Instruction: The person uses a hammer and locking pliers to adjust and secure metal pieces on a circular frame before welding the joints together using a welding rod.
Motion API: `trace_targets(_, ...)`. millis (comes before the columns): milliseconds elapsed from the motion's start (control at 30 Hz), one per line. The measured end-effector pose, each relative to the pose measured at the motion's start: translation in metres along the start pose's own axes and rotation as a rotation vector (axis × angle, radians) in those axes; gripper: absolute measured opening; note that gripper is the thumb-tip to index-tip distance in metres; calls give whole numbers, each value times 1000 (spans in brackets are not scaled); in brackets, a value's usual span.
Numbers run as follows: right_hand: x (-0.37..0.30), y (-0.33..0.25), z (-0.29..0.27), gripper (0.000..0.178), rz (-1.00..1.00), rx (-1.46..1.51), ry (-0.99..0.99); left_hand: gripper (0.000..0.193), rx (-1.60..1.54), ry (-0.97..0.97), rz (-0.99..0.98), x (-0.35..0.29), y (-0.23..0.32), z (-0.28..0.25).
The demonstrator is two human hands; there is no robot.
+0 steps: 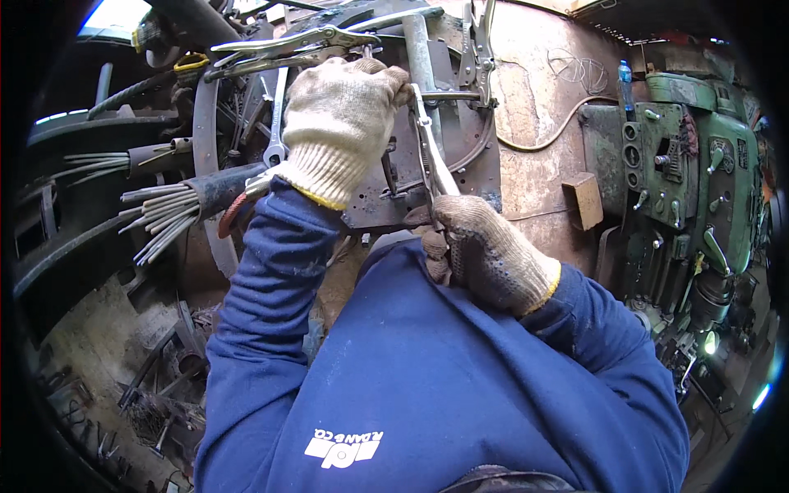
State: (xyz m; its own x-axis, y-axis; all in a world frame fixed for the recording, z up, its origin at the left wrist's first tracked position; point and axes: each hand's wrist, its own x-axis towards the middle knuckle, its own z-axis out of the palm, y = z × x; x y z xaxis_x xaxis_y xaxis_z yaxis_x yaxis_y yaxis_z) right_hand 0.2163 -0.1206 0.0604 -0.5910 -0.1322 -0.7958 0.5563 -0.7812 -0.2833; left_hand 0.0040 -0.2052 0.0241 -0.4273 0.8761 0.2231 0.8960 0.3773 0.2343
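Nearest the camera, the person's dark blue sweatshirt (pixel 427 386) fills the lower middle of the view, both sleeves rising from it toward the work. The right hand (pixel 485 251), in a speckled knit glove with a yellow cuff edge, sits just above the chest with its fingers curled tight around the lower handles of a pair of locking pliers (pixel 431 160), whose silvery body runs up and slightly left from the fist. The left hand (pixel 341 123), in a like glove, is higher and farther out; its fingers are bent over and closed against the upper end of the same pliers near the jaws, though whether they grip the tool or the metal beside it cannot be told. The pliers lie against a rusty steel plate (pixel 472 164) that stands in front of the person, between the two hands. Just left of the left wrist hangs a combination wrench (pixel 277 123), and beside it a bundle of grey rods (pixel 160 218) sticks out of a dark tube toward the left. Above the left hand a second pair of locking pliers (pixel 296 45) lies across the top of the plate, and a third clamp (pixel 479 49) hangs at the upper right edge of it. Farther to the right stands a green machine tool (pixel 694 172) with levers and knobs, a small wooden block (pixel 585 200) lying between it and the plate.
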Motion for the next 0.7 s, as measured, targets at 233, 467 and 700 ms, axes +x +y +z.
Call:
trace_targets(233,-6,-5,0,33,69,43,-4,18,-60,-141,28,5,-3,4)
trace_targets(467,-8,-12,6,30,74,26,5,17,-59,-142,32,8,-1,2)
trace_targets(700,1,-2,-1,37,20,106,-49,19,-174,-71,36,4,-6,7)
